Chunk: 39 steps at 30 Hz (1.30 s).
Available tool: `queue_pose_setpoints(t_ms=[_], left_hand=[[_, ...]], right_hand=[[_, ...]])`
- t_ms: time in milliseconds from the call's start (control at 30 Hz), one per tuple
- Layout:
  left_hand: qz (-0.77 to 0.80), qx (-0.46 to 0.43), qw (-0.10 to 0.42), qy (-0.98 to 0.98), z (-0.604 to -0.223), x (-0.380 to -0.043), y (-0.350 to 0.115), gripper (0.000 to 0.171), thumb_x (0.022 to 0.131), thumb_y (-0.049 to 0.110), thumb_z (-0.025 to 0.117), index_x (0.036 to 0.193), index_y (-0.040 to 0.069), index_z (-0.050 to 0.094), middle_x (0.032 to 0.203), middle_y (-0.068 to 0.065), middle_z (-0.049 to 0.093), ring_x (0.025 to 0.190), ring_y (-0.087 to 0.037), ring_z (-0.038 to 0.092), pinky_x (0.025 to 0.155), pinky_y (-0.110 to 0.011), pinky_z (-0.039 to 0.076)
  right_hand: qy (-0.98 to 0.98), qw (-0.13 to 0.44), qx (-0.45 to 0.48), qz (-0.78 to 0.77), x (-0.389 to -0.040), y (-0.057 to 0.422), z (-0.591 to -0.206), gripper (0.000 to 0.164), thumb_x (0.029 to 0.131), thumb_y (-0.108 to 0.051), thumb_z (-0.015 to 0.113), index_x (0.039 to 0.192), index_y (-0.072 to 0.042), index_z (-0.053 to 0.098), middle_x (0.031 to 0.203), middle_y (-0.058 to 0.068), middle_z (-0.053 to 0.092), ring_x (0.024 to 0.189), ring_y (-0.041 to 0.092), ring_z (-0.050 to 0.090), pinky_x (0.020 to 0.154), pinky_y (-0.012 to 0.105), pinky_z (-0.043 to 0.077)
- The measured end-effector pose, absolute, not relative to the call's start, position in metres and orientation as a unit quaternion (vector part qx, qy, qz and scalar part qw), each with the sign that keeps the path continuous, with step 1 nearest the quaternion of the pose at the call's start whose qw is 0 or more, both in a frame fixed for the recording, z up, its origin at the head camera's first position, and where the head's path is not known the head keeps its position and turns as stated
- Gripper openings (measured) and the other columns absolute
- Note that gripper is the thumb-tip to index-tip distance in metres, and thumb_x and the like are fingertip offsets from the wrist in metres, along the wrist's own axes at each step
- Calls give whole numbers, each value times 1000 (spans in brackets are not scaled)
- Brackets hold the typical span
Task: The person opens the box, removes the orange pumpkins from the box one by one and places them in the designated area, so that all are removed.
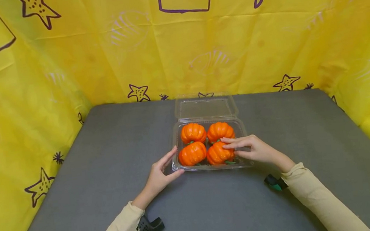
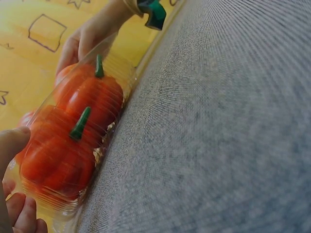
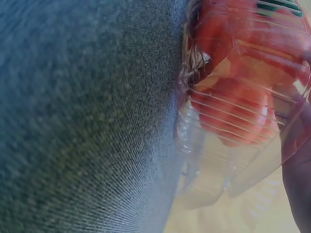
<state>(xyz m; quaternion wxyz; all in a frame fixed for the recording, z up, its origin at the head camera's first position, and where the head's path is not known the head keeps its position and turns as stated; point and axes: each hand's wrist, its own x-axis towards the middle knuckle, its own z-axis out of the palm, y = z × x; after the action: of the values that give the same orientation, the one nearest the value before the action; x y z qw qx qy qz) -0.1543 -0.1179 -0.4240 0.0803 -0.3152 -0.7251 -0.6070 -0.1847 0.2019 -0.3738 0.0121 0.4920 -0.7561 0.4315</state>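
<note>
A clear plastic clamshell container (image 1: 176,162) lies on the table with its lid (image 1: 206,108) folded back. Several orange toy pumpkins with green stems sit in it in two rows, among them a front left pumpkin (image 1: 192,154) and a back right one (image 1: 220,131). My left hand (image 1: 158,177) holds the container's front left corner, thumb at the front rim and fingers along the left side. Over the right side reaches my right hand (image 1: 254,148), its extended fingers touching the top and right of the front right pumpkin (image 1: 219,154).
The table (image 1: 216,211) has a dark grey cloth surface. Yellow printed fabric (image 1: 177,51) hangs behind it and along both sides, near the back of the folded lid. Each wrist wears a dark device, such as the left one (image 1: 151,226).
</note>
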Motion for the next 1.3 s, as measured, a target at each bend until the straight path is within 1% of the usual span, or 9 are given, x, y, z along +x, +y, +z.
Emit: queue_pose_setpoints(t_ms=[133, 333, 467, 600, 733, 900, 1033, 1167, 1300], left_hand=[[-604, -315, 81, -727, -425, -154, -117, 61, 65, -18, 69, 119, -22, 41, 124, -35, 39, 114, -42, 40, 96, -25, 31], [-604, -313, 79, -729, -424, -153, -116, 61, 66, -18, 69, 120, -21, 41, 125, -34, 39, 115, -42, 39, 97, -27, 31], [-606, -315, 79, -726, -425, -153, -115, 61, 66, -18, 69, 120, -20, 41, 125, -34, 39, 114, -42, 39, 97, -28, 31], [-604, -318, 83, -726, -424, -153, -114, 61, 65, -18, 69, 120, -21, 41, 124, -34, 40, 114, -42, 40, 96, -29, 32], [-603, -317, 86, -727, -424, -153, -114, 61, 65, -18, 69, 119, -21, 42, 124, -34, 40, 114, -42, 40, 96, -29, 32], [-601, -317, 87, -729, -424, -153, -114, 60, 65, -18, 69, 119, -21, 41, 124, -34, 40, 113, -42, 40, 96, -28, 33], [-603, -314, 86, -728, -423, -152, -115, 61, 65, -19, 69, 119, -21, 41, 124, -35, 40, 114, -42, 40, 96, -28, 32], [-606, -311, 81, -727, -423, -152, -116, 62, 65, -19, 69, 120, -21, 41, 125, -34, 39, 114, -42, 39, 96, -29, 32], [-608, -309, 77, -727, -423, -153, -118, 61, 67, -17, 68, 121, -20, 40, 126, -34, 39, 115, -40, 39, 97, -29, 31]], right_hand=[[-766, 12, 492, 414, -190, 209, -387, 45, 68, 22, 63, 110, 7, 60, 118, 27, 50, 111, 32, 48, 91, 18, 36], [-795, 15, 486, 363, -194, 214, -396, 58, 69, 3, 74, 123, -5, 55, 129, 16, 45, 119, 20, 42, 92, 17, 35], [-812, 36, 487, 321, -192, 213, -396, 69, 67, 1, 76, 130, -9, 49, 135, 15, 39, 121, 23, 39, 90, 19, 37], [-819, 59, 489, 295, -190, 210, -397, 75, 65, 3, 76, 132, -11, 46, 135, 16, 39, 118, 28, 42, 84, 23, 43], [-825, 71, 477, 294, -189, 208, -396, 76, 64, 6, 76, 132, -12, 47, 132, 15, 43, 113, 27, 47, 77, 27, 48], [-831, 102, 462, 292, -190, 208, -397, 73, 62, 1, 79, 128, -11, 51, 124, 10, 52, 107, 23, 53, 79, 32, 48], [-827, 129, 457, 299, -192, 207, -399, 69, 58, -5, 82, 122, -7, 56, 115, 8, 59, 101, 21, 57, 81, 28, 47], [-823, 131, 461, 305, -192, 206, -399, 67, 56, -6, 83, 118, -5, 58, 116, 9, 58, 105, 23, 53, 84, 27, 45], [-826, 112, 457, 311, -192, 203, -398, 67, 58, -8, 83, 119, -6, 56, 124, 14, 51, 113, 26, 47, 85, 31, 44]])
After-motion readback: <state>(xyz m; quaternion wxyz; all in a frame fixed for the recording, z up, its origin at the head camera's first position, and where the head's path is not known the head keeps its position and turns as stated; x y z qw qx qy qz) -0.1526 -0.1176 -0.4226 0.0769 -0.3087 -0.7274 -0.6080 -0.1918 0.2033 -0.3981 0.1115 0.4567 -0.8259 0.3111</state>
